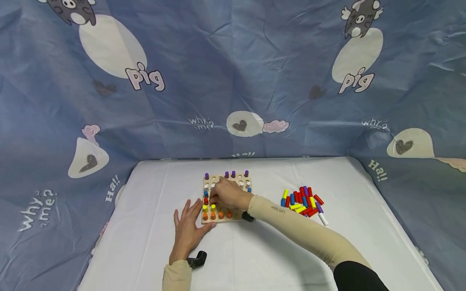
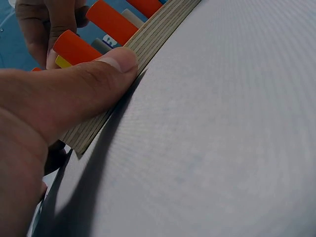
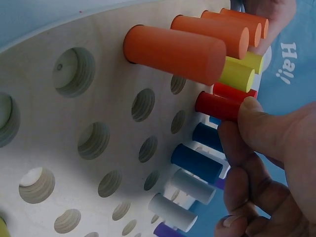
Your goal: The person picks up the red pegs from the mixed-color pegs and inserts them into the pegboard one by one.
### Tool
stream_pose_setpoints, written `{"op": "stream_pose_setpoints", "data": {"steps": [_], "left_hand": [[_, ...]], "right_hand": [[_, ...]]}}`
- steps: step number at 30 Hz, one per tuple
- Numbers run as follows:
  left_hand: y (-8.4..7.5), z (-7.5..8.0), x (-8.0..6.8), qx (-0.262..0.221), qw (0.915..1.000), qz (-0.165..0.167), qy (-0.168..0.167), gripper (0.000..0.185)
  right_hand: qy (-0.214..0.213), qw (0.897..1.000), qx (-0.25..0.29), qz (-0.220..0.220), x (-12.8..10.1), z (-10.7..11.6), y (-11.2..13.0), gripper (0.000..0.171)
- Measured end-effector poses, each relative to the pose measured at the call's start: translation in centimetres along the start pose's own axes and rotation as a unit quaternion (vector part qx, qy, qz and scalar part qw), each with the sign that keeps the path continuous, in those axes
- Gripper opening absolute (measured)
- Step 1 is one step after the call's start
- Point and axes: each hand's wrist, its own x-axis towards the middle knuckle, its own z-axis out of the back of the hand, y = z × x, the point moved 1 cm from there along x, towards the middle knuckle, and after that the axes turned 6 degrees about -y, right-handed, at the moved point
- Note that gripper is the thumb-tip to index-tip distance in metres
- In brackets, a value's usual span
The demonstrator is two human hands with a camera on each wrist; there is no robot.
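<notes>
Resting with fingers spread, the left hand (image 1: 188, 228) touches the near edge of the pale wooden board (image 3: 111, 90) with its thumb. Toward the board's left side, the right hand (image 1: 231, 194) pinches a red cylindrical peg (image 3: 216, 105), seemingly seating it; the next move probably calls for pressing straight, then releasing. Farther right, loose multicoloured cylindrical pegs (image 1: 302, 199) lie heaped on the white-covered bench (image 1: 349, 250).

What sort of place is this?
Probably a makeshift tabletop booth: patterned blue cloth hangs behind and beside a white table, which holds a wooden pegboard and coloured pegs.
</notes>
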Motion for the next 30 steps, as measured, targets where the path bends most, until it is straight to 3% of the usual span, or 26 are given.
{"op": "stream_pose_setpoints", "data": {"steps": [6,13,30], "left_hand": [[-0.02,-0.05,-0.13,0.002,1.0,0.0,-0.001,0.087],[0.05,0.07,0.09,0.003,0.9994,0.022,0.028,0.09],[0.04,0.01,0.15,-0.001,0.9996,0.013,0.024,0.091]], "right_hand": [[0.001,1.0,-0.003,-0.005,-0.01,-0.2,-0.02,0.016],[0.005,1.0,0.001,-0.005,-0.01,-0.09,-0.06,0.016],[0.019,1.0,-0.006,-0.012,-0.28,0.77,-0.06,0.018]]}}
